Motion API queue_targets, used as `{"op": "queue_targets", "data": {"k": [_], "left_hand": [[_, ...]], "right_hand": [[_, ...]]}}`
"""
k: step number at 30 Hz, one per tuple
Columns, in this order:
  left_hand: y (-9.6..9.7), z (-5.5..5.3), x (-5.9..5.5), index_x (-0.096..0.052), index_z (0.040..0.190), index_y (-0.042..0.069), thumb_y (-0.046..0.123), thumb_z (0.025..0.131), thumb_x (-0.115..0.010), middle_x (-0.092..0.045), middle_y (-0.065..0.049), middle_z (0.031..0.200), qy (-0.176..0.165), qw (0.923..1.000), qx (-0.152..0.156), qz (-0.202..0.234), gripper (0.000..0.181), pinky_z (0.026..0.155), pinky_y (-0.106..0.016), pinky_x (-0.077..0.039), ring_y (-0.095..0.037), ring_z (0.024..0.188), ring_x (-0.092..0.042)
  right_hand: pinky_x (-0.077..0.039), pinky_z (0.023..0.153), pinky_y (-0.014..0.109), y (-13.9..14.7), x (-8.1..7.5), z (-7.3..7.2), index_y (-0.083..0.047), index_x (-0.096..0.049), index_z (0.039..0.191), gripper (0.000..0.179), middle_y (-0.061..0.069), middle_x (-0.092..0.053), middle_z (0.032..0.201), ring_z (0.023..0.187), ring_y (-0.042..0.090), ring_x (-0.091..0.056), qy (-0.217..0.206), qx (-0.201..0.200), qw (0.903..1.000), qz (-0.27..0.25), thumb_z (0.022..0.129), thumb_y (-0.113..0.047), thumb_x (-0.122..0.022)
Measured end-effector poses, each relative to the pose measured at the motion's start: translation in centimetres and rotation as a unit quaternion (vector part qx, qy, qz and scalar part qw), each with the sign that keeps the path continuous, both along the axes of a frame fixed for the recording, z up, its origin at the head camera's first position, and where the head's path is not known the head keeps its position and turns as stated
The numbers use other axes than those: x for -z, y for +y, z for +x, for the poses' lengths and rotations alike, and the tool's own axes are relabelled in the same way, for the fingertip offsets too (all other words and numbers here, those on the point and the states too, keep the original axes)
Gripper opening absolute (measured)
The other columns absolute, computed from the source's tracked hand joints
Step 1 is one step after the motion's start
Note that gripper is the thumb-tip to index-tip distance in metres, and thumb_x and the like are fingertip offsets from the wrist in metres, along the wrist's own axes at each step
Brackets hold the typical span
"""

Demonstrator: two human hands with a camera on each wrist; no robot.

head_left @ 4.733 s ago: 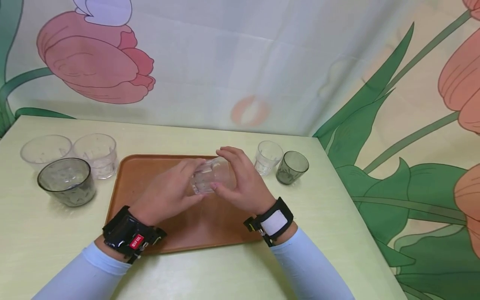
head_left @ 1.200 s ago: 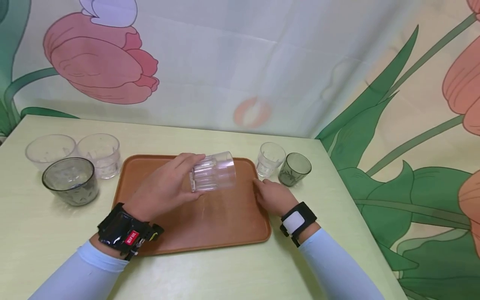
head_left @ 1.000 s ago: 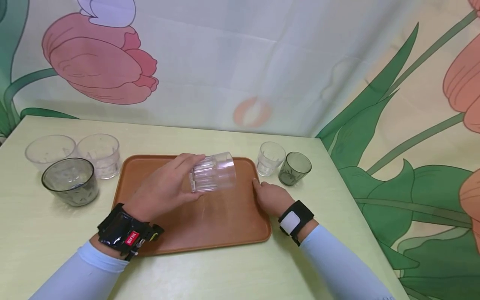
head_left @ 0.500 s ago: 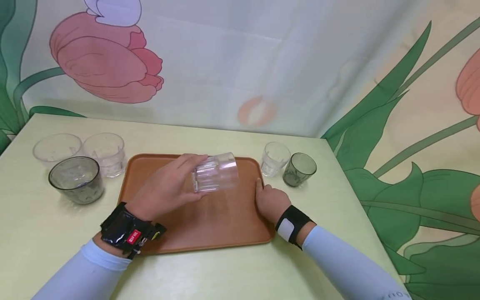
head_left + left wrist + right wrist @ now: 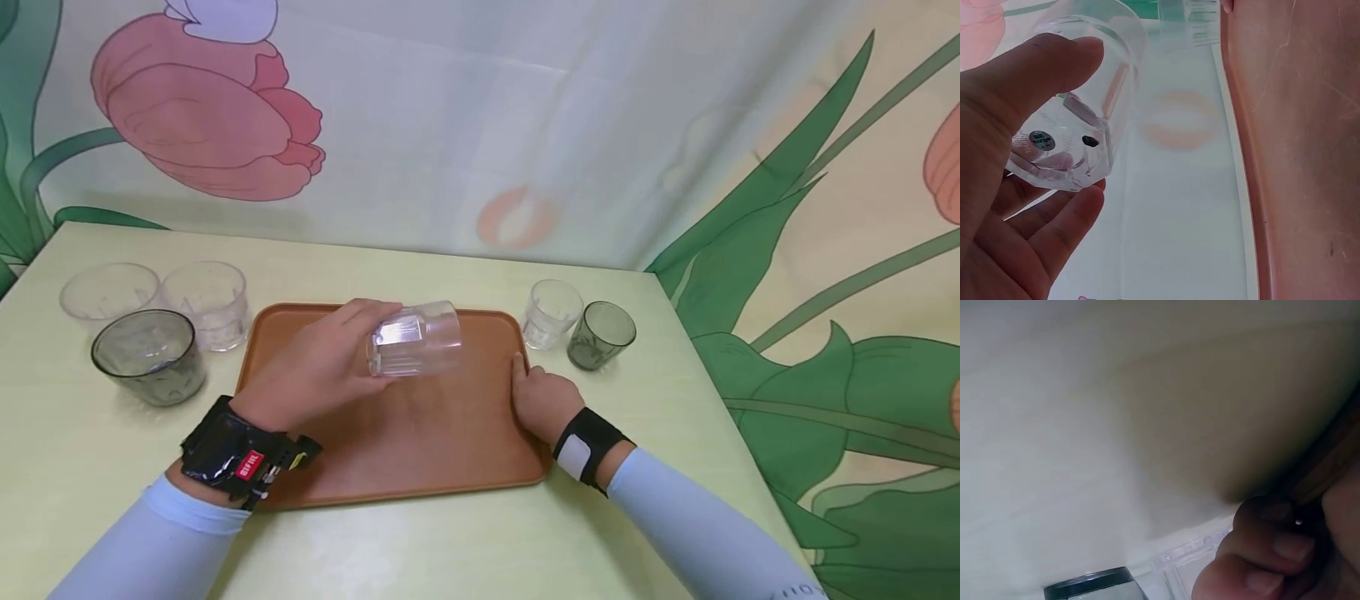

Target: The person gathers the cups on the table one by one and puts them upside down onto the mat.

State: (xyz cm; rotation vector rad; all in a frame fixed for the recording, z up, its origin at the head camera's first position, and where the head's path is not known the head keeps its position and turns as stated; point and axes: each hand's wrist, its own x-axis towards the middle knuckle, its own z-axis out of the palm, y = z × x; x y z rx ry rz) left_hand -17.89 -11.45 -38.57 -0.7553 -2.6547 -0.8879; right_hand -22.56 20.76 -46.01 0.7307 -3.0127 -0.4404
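My left hand (image 5: 318, 358) holds a clear glass tumbler (image 5: 420, 342) on its side above the brown tray (image 5: 435, 450), mouth facing right. In the left wrist view the thumb lies along the side of the tumbler (image 5: 1085, 134), and a small round sticker shows on its base. At the tray's right edge, my right hand (image 5: 547, 404) grips the rim with its thumb on top. The right wrist view shows the fingers (image 5: 1241, 550) curled at the rim of the tray (image 5: 1338, 447).
Left of the tray stand two clear glasses (image 5: 213, 308) and a wide smoky glass (image 5: 153, 362). Past its right far corner are a small clear glass (image 5: 551, 312) and a small smoky glass (image 5: 600, 337). A flower-printed curtain (image 5: 450, 125) hangs behind the table.
Both hands were on the tumbler at first; my right hand has since moved off it to the tray's right rim. Lately the left hand and tumbler have shifted slightly left.
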Motion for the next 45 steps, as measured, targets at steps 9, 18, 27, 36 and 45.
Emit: {"op": "queue_targets", "data": {"k": [9, 18, 27, 36, 45], "left_hand": [[-0.7, -0.4, -0.2, -0.049, 0.143, 0.006, 0.024, 0.075, -0.090, -0.059, -0.009, 0.128, -0.009, 0.9999, -0.011, -0.004, 0.082, 0.086, -0.041, -0.059, -0.022, 0.105, -0.061], [-1.4, -1.1, -0.7, -0.053, 0.139, 0.004, 0.025, 0.073, -0.090, -0.062, -0.010, 0.124, 0.000, 0.9996, -0.020, -0.019, 0.079, 0.090, -0.041, -0.057, -0.022, 0.108, -0.061], [-2.6, -1.4, -1.9, -0.052, 0.141, 0.004, 0.023, 0.072, -0.091, -0.062, -0.013, 0.126, -0.045, 0.9970, -0.048, -0.041, 0.081, 0.092, -0.047, -0.057, -0.027, 0.108, -0.061], [-3.6, -1.6, -2.1, -0.051, 0.141, 0.002, 0.024, 0.072, -0.091, -0.061, -0.016, 0.127, -0.052, 0.9953, -0.055, -0.059, 0.082, 0.092, -0.048, -0.056, -0.029, 0.108, -0.060], [-4.5, -1.5, -2.3, -0.052, 0.139, 0.002, 0.024, 0.072, -0.090, -0.062, -0.017, 0.121, -0.047, 0.9946, -0.066, -0.065, 0.080, 0.088, -0.049, -0.057, -0.029, 0.104, -0.061]], "right_hand": [[-0.051, 0.043, 0.040, -0.5, -0.5, 0.3, 0.004, -0.047, 0.146, 0.046, 0.017, -0.062, 0.081, 0.051, 0.024, -0.057, 0.015, 0.001, 0.9998, 0.013, 0.102, -0.010, -0.046], [-0.052, 0.044, 0.041, -0.7, 0.1, 0.1, 0.003, -0.044, 0.148, 0.048, 0.018, -0.064, 0.085, 0.053, 0.024, -0.059, -0.001, 0.006, 0.9997, 0.023, 0.103, -0.011, -0.044], [-0.052, 0.044, 0.040, -0.8, -1.1, 0.6, 0.005, -0.046, 0.146, 0.047, 0.018, -0.063, 0.083, 0.053, 0.024, -0.059, -0.003, 0.004, 0.9998, 0.022, 0.102, -0.011, -0.045], [-0.052, 0.044, 0.040, -0.7, -1.0, 0.5, 0.005, -0.046, 0.146, 0.046, 0.017, -0.063, 0.082, 0.053, 0.023, -0.059, 0.006, -0.006, 0.9996, 0.029, 0.102, -0.011, -0.045], [-0.052, 0.044, 0.040, -0.6, -0.6, 0.3, 0.005, -0.046, 0.146, 0.047, 0.017, -0.062, 0.080, 0.051, 0.023, -0.057, 0.009, -0.004, 0.9996, 0.026, 0.102, -0.011, -0.045]]}}
